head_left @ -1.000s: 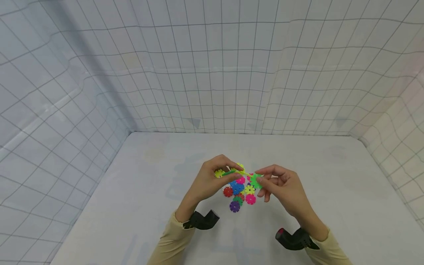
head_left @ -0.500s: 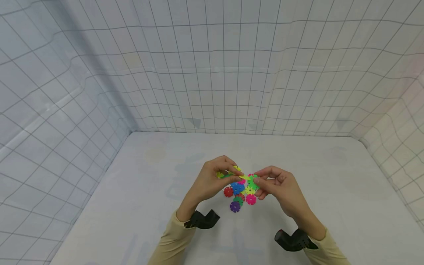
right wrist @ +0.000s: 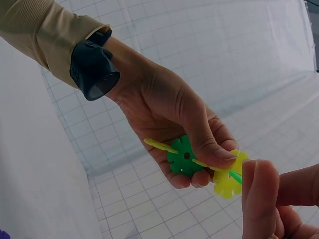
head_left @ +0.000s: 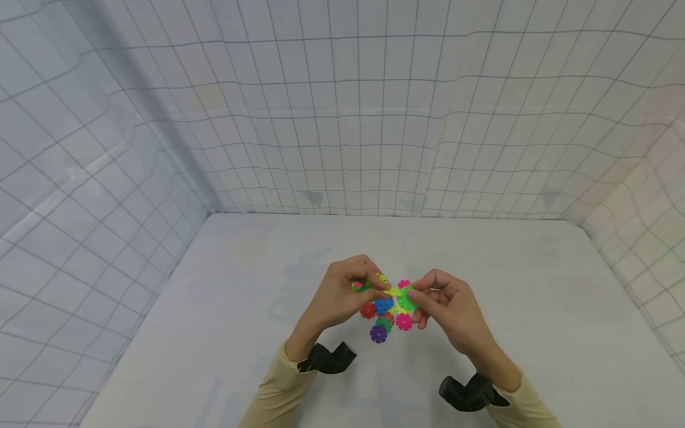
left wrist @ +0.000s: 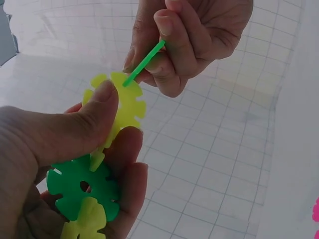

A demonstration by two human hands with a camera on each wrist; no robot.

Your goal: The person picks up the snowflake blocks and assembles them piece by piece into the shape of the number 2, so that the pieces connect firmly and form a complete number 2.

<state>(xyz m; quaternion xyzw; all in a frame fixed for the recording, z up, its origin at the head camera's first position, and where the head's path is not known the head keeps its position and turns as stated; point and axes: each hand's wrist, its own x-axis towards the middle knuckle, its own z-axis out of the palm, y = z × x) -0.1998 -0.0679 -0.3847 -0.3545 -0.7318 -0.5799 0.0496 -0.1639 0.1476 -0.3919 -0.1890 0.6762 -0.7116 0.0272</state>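
My left hand (head_left: pixel 342 297) grips a small chain of notched plastic discs: a yellow disc (left wrist: pixel 127 107) under the thumb, a dark green disc (left wrist: pixel 82 186) and another yellow one below it. My right hand (head_left: pixel 444 303) pinches a bright green disc (left wrist: pixel 144 62) edge-on, its rim touching a notch of the yellow disc (right wrist: pixel 228 180). In the right wrist view the dark green disc (right wrist: pixel 184 157) lies in the left palm. Both hands hover above a pile of loose discs (head_left: pixel 386 318) on the white table (head_left: pixel 225 309).
The loose pile holds red, blue, pink, green and purple (head_left: pixel 378 334) discs, right under the hands. Grid-patterned white walls (head_left: pixel 342 119) close in the table on three sides. Black wrist mounts (head_left: pixel 326 358) sit on both cream sleeves.
My right hand has moved left, bringing the bright green disc against the yellow disc held by my left hand. Both hands dropped slightly toward the pile.
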